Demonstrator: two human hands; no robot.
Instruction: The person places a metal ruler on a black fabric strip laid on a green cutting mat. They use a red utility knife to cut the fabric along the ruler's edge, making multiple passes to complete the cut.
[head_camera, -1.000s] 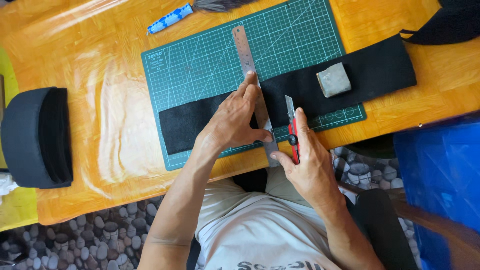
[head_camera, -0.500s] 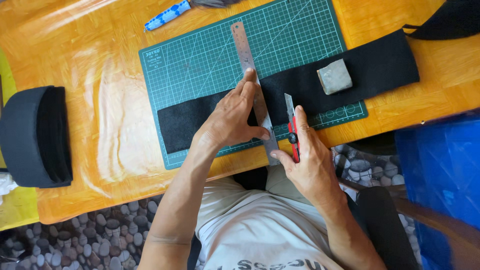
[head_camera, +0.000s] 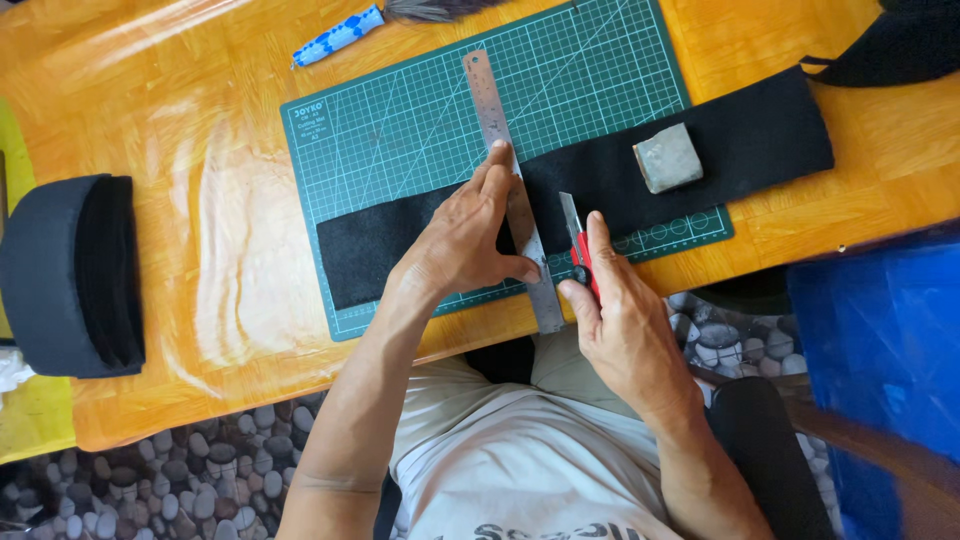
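A long black fabric strip (head_camera: 700, 160) lies across a green cutting mat (head_camera: 420, 120) on an orange table. A steel ruler (head_camera: 490, 110) lies across the strip, running from the mat's far part to the near table edge. My left hand (head_camera: 465, 235) presses flat on the ruler and the fabric beside it. Just right of the ruler, my right hand (head_camera: 625, 320) grips a red utility knife (head_camera: 578, 245), blade extended and pointing away over the black strip. A grey stone block (head_camera: 668, 158) sits on the strip farther right.
A dark curved padded piece (head_camera: 70, 275) lies at the table's left. A blue patterned handle (head_camera: 338, 35) lies at the far edge, more black fabric (head_camera: 900, 45) at the far right. A blue container (head_camera: 885, 350) stands right of my lap, over a pebble-patterned floor (head_camera: 180, 490).
Both hands, the ruler and the knife keep nearly the same positions; the knife hand has shifted very slightly along the ruler.
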